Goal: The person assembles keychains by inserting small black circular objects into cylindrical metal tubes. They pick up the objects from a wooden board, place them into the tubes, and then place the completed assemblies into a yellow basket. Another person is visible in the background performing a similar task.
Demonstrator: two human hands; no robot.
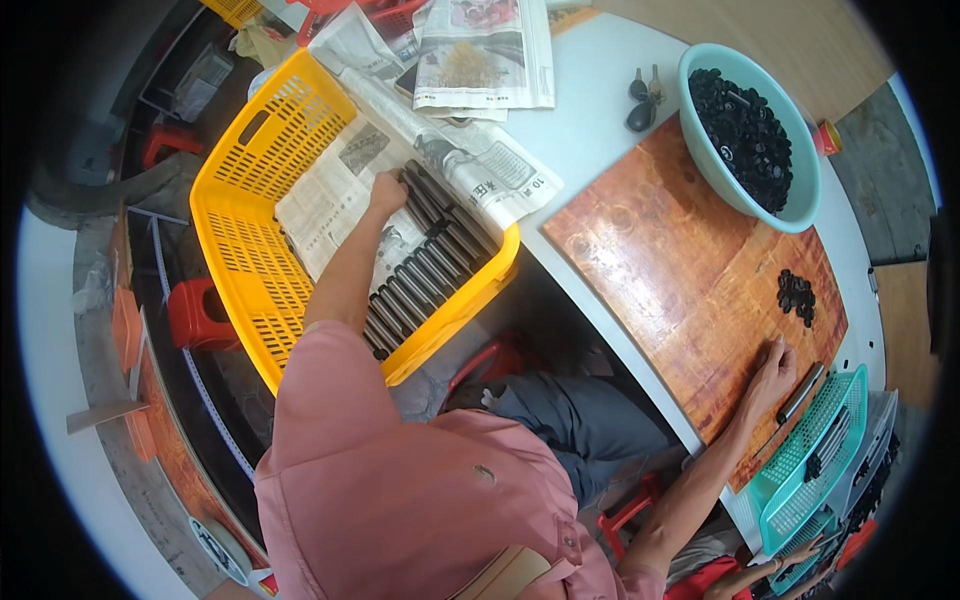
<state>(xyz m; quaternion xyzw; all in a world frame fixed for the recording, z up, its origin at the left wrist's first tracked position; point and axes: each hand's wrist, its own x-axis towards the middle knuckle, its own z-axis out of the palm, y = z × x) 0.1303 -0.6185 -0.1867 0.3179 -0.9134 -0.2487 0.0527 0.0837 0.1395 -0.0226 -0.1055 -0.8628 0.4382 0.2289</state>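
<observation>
Reaching into one yellow crate point(250, 190) with left hand point(386, 190), fingers curling onto dark metal rods point(425, 270) lying in a row on newspaper point(330, 200) lining the crate; too many to count, whether one is clamped cannot be told. Resting right hand point(772, 372) on one brown board point(690, 280) near its right edge, fingers loosely bent, touching one dark rod point(800, 393). Sitting nearby: small pile of black caps point(797, 295), one teal bowl point(795, 205) full of caps at far corner, one teal basket point(815, 460).

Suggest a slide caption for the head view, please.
Left hand on dark rods in yellow crate; right hand on wooden board.
</observation>
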